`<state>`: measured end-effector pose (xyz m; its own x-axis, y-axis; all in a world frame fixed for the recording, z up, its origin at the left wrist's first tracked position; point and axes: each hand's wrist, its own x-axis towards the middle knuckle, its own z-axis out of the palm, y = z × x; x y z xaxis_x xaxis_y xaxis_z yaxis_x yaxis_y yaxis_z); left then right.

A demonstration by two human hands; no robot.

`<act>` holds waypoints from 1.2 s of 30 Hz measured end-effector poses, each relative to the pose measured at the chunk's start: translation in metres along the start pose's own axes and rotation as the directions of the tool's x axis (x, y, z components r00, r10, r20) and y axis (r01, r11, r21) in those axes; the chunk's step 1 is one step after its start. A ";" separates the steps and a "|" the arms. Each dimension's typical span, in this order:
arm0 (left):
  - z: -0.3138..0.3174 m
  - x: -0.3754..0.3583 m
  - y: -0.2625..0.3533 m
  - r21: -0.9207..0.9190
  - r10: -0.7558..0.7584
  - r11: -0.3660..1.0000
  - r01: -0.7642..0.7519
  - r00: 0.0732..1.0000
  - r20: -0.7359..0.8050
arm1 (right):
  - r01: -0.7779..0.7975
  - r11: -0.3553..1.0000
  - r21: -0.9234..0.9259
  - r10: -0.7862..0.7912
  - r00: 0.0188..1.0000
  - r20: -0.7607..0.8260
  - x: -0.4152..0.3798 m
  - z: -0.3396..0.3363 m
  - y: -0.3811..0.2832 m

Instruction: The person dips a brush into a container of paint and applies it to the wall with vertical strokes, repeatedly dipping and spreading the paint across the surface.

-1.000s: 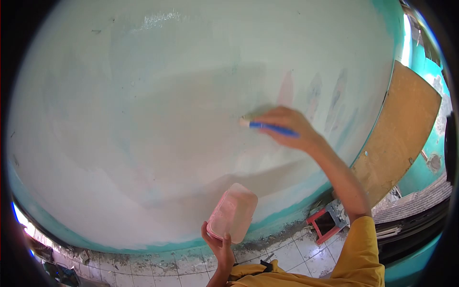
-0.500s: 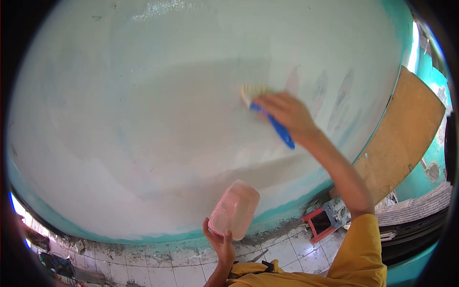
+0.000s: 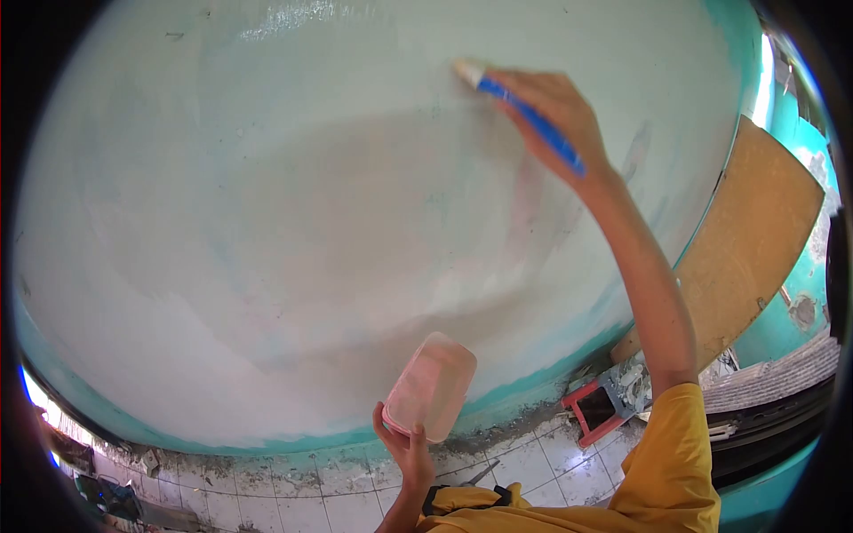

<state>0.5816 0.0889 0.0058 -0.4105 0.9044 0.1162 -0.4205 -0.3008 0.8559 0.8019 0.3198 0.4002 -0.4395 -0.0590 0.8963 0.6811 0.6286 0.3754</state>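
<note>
Low in the foreground, the left hand [image 3: 410,451] is wrapped around the near end of a pink, rectangular, translucent plastic container [image 3: 433,386]. Farther out and higher, the right hand [image 3: 555,111] is clamped on a blue-handled paintbrush [image 3: 536,123], its pale bristles apparently meeting a broad, whitish, patchily coated wall [image 3: 329,231]. A brushing stroke seems in hand; the next move likely calls for steady bristle contact and a secure container. Beyond, at right, stands a large brown board [image 3: 751,235].

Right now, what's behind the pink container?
Past the pink container: pale wall above, teal band at lower right, tiled floor below. The stretch directly behind it is covered; I can't see it.
</note>
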 end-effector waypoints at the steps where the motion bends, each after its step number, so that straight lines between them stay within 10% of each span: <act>1: -0.002 0.003 0.002 -0.002 0.000 1.000 0.000 1.000 0.004 | -0.053 0.998 0.032 0.049 0.993 0.109 -0.021 0.002 -0.009; 9: -0.020 0.014 0.018 0.001 0.002 1.000 -0.002 0.999 0.051 | -0.253 0.902 0.350 0.022 0.835 0.550 -0.124 0.000 -0.060; 15: -0.037 0.028 0.015 0.043 0.001 0.999 -0.007 0.990 0.141 | -0.209 0.976 0.056 0.178 0.923 0.341 0.006 -0.007 -0.007; 17: -0.043 0.028 0.015 0.038 -0.002 0.999 -0.005 0.983 0.182 | -0.151 0.987 0.047 0.153 0.988 -0.034 0.020 -0.005 0.003; 20: -0.049 0.034 0.017 0.067 -0.017 0.998 0.004 0.981 0.193 | -0.034 0.999 -0.001 0.034 0.999 -0.034 -0.008 0.004 -0.010; 25: -0.062 0.036 0.022 0.066 -0.026 0.998 0.014 0.980 0.197 | -0.054 0.992 0.113 0.013 0.941 0.338 -0.130 0.018 -0.066; 29: -0.064 0.040 0.022 0.041 -0.035 0.999 0.027 0.975 0.221 | -0.431 0.866 0.253 0.203 0.767 0.609 -0.122 0.001 -0.080; 36: -0.059 0.045 0.018 0.012 -0.023 1.000 0.021 0.971 0.240 | -0.181 0.980 0.084 0.170 0.978 0.120 -0.010 -0.005 -0.009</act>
<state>0.5076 0.1065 -0.0037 -0.1949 0.9572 0.2138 -0.4196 -0.2784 0.8640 0.8030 0.3113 0.3893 -0.3841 0.1424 0.9122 0.6978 0.6918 0.1858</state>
